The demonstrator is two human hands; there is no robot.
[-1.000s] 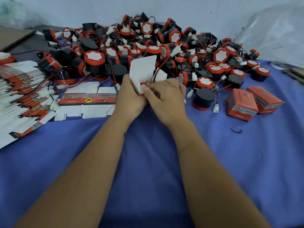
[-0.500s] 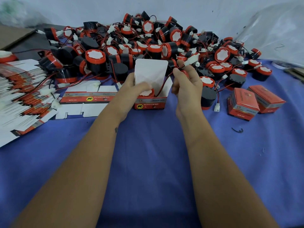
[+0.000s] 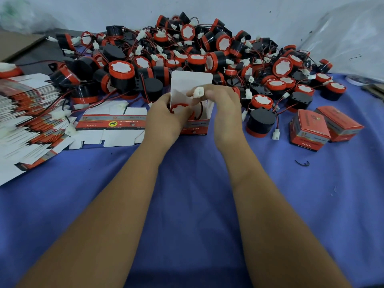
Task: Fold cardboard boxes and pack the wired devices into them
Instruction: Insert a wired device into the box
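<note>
An open red and white box (image 3: 196,127) stands on the blue cloth, its white lid flap (image 3: 191,80) upright. A red-rimmed black device (image 3: 179,108) sits inside it. My left hand (image 3: 166,119) grips the box's left side, thumb near the device. My right hand (image 3: 223,109) pinches the device's white wire connector (image 3: 198,92) above the box opening, the wire looping down into the box.
A big heap of black and red wired devices (image 3: 187,57) fills the back. Flat unfolded boxes lie at left in a stack (image 3: 31,119), one (image 3: 110,125) beside the left hand. Two closed boxes (image 3: 324,125) sit at right. Front cloth (image 3: 193,204) holds only my forearms.
The device went into the box. My right hand lifted away to the right with the wire, then came back over the opening holding the connector. The left hand stayed on the box.
</note>
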